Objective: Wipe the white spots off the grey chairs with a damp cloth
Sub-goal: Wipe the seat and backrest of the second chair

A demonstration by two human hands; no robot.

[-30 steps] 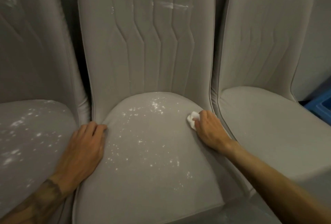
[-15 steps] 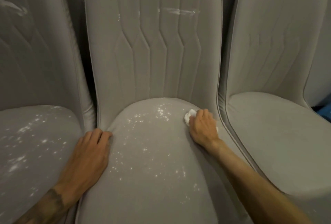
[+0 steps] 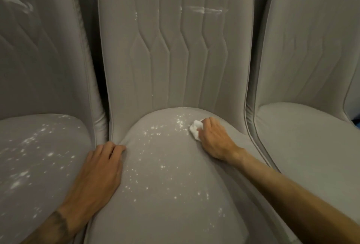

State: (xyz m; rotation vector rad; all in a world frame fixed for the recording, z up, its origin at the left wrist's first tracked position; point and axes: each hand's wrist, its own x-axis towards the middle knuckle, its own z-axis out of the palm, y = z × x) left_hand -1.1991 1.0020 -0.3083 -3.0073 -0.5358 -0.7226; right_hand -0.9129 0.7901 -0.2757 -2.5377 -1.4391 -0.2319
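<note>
Three grey padded chairs stand side by side. The middle chair [image 3: 175, 204] has white spots [image 3: 165, 165] scattered over its seat and a white streak [image 3: 204, 10] on its backrest. My right hand [image 3: 214, 138] grips a small bunched white cloth [image 3: 196, 130] and presses it on the back right of that seat, beside a dense patch of spots. My left hand [image 3: 97, 171] rests flat on the seat's left edge, fingers pointing towards the backrest. The left chair [image 3: 39, 165] also carries white spots on its seat and a smear on its backrest.
The right chair [image 3: 311, 146] shows no spots on its seat or back. A bit of something blue [image 3: 357, 123] peeks in at the right edge behind it. Narrow dark gaps separate the chair backs.
My right hand has slid the cloth a little to the left and towards the backrest, nearer the dense spots. The camera has moved closer. My left hand stays on the seat edge.
</note>
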